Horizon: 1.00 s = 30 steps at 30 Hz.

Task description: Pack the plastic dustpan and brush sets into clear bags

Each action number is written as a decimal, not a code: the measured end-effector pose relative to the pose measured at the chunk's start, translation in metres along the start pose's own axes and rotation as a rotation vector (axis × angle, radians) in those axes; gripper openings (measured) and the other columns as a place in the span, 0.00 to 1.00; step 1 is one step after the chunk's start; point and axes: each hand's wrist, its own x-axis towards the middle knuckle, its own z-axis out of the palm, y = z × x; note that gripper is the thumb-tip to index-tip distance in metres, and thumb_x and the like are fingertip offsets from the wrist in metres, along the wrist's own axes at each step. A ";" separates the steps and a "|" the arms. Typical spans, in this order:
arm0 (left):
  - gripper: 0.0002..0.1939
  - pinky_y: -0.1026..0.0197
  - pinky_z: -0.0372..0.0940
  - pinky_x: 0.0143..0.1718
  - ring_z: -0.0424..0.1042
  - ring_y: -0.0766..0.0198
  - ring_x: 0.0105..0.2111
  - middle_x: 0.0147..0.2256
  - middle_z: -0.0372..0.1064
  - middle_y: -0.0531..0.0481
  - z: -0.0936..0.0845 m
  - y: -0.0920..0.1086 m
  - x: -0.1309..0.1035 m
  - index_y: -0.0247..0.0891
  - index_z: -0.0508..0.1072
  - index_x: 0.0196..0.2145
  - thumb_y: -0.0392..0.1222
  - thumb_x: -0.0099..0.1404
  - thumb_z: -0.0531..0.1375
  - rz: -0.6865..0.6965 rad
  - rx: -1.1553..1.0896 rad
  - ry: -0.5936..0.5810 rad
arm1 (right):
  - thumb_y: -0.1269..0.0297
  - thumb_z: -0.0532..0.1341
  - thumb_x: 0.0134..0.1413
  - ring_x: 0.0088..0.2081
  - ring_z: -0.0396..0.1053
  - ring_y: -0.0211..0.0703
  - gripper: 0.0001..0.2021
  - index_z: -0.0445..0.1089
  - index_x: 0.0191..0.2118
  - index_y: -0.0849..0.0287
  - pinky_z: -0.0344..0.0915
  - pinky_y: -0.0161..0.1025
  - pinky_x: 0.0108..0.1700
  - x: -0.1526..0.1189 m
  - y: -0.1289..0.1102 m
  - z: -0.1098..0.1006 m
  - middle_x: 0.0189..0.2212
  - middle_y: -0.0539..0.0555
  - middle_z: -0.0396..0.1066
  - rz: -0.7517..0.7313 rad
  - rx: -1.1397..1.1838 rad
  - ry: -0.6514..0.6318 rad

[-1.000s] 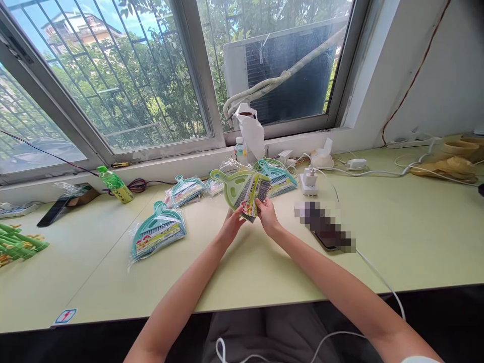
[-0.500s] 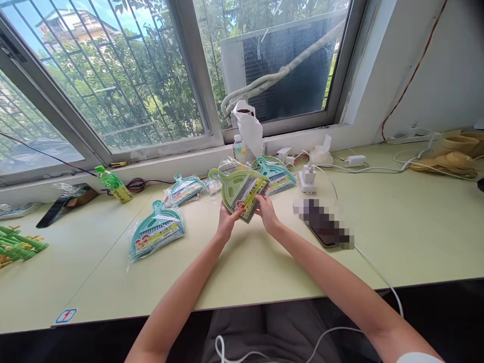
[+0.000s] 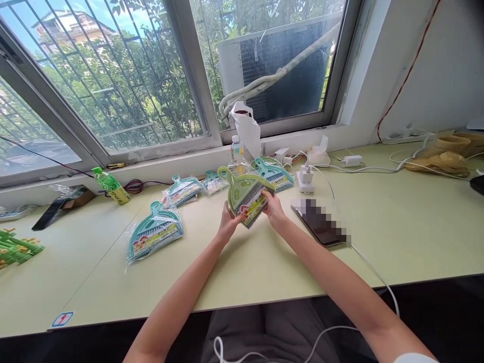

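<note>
A green dustpan with a grey brush and a printed label (image 3: 245, 195), in clear wrap, is held above the table by both hands. My left hand (image 3: 229, 222) grips its lower left edge, thumb over the label. My right hand (image 3: 274, 206) pinches its right side. Its handle points up and to the left. Wrapped blue-green dustpan sets lie on the table: one at the left (image 3: 156, 231), one behind it (image 3: 184, 190), a small one (image 3: 215, 182) nearer the middle, and one (image 3: 274, 174) behind the held set.
A green-capped bottle (image 3: 111, 185) leans at the back left. A dark phone (image 3: 320, 222) lies right of my hands, near a white charger plug (image 3: 305, 179) with cables. Behind the dustpans stand a small bottle (image 3: 236, 148) and torn white paper (image 3: 247, 132). Green stalks (image 3: 18, 248) lie far left.
The held green dustpan has turned slightly and shifted a little to the right with both hands. More of the small blue-green set behind it now shows.
</note>
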 end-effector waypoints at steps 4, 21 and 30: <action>0.37 0.50 0.68 0.51 0.71 0.52 0.49 0.48 0.71 0.45 0.000 -0.007 0.002 0.40 0.63 0.51 0.45 0.47 0.74 0.065 -0.002 -0.030 | 0.61 0.66 0.50 0.27 0.72 0.37 0.11 0.67 0.39 0.55 0.69 0.33 0.26 0.002 -0.003 -0.002 0.29 0.47 0.75 0.025 -0.014 0.005; 0.36 0.52 0.68 0.50 0.71 0.54 0.49 0.48 0.71 0.47 -0.002 -0.004 0.001 0.43 0.62 0.51 0.45 0.48 0.73 0.054 -0.023 -0.052 | 0.49 0.58 0.60 0.25 0.70 0.38 0.15 0.68 0.40 0.56 0.69 0.36 0.30 0.014 -0.010 -0.005 0.28 0.50 0.74 0.134 -0.100 -0.079; 0.37 0.55 0.71 0.42 0.71 0.49 0.51 0.52 0.70 0.43 -0.009 0.007 0.002 0.43 0.62 0.53 0.46 0.48 0.72 -0.032 -0.025 0.080 | 0.69 0.74 0.35 0.36 0.76 0.43 0.23 0.69 0.41 0.55 0.74 0.38 0.37 0.004 -0.015 -0.003 0.37 0.51 0.78 -0.055 -0.041 -0.469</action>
